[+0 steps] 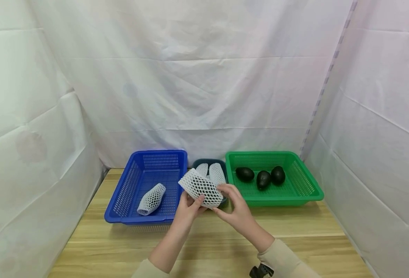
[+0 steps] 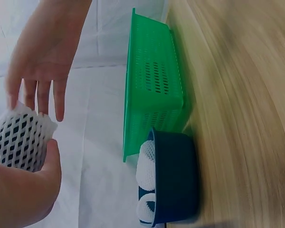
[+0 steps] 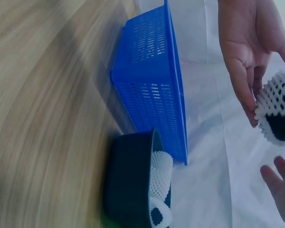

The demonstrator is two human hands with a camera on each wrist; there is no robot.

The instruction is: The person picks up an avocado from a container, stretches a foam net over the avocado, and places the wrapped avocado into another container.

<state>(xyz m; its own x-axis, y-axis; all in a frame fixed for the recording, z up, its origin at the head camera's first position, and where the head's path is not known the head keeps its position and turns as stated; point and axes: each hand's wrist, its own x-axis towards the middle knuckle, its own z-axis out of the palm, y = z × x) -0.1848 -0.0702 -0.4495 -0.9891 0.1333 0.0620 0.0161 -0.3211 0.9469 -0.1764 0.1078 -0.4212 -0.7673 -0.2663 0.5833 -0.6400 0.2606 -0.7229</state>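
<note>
My left hand (image 1: 187,210) grips a white foam net sleeve (image 1: 199,187) with a dark avocado (image 3: 281,126) inside, thumb across its near side. The black skin shows through the mesh and at one end in the right wrist view. My right hand (image 1: 237,210) is at the sleeve's right end, thumb below and fingers above, mostly straight. In the right wrist view some right fingertips (image 3: 271,176) stand slightly apart from the net. Behind the hands, a dark blue-green tub (image 2: 176,178) holds several white foam sleeves (image 1: 217,173).
On the left stands a blue basket (image 1: 121,193) with one netted avocado (image 1: 151,200) in it. To the right, a green basket (image 1: 305,183) holds three bare dark avocados (image 1: 263,180). White cloth (image 1: 204,88) hangs behind the wooden table (image 1: 218,247) and at its sides.
</note>
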